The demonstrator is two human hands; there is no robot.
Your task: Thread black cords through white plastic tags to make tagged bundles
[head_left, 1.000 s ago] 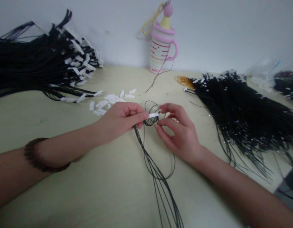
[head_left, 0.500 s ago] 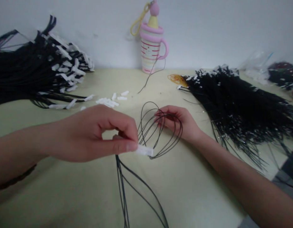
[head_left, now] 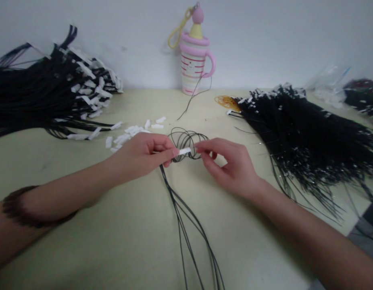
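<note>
My left hand (head_left: 146,155) pinches a small white connector (head_left: 184,151) between thumb and fingers. Thin black wires (head_left: 174,197) hang from below this hand and spread towards the front edge of the view. Beyond the connector, more of the thin black wire lies in loose round loops (head_left: 182,135) between both hands. My right hand (head_left: 228,165) is just right of the connector, its thumb and index fingertips close together at the wire loops. The fingertips appear to pinch a black wire, though the exact grip is too blurred to make out.
Loose white connectors (head_left: 122,139) lie left of centre. A large bundle of black wires with white ends (head_left: 38,92) is at the left, another bundle (head_left: 307,133) at the right. Yellow rubber bands (head_left: 224,101), a pink-lidded cup (head_left: 193,60) and a plastic bag (head_left: 330,86) are behind.
My left hand has drawn back and up in view with the connector, uncovering more loose connectors. My right hand has shifted slightly towards me, and the wire loops now lie lower and flatter.
</note>
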